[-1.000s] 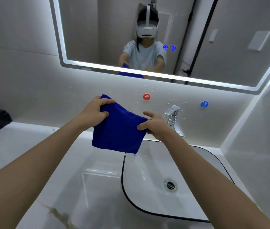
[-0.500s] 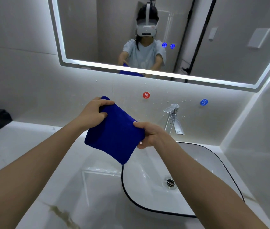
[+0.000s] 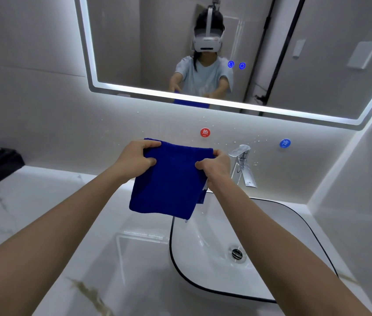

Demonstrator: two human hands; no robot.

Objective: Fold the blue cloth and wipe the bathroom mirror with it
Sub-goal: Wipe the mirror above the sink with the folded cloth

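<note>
The blue cloth is held up in the air below the mirror, above the near-left rim of the sink and the table, just left of the tap. Its upper left corner is pinched by the left hand, with the fingers curled over the top edge. Its upper right corner is gripped by the right hand, thumb in front.

The cloth hangs limp from these two holds, and a second layer shows at its lower right, so it is judged to be already doubled at least once. It is taken to be light, soft and plush, probably microfibre: no stiffness can be counted on, and any part left unheld will droop. Breakage is not a concern. Slipping is unlikely, as the pile gives grip.

For a further fold, the corners are best held, so that the edges can be brought together squarely. For wiping, the folded pad would be better pressed flat under spread fingers than pinched.
</note>
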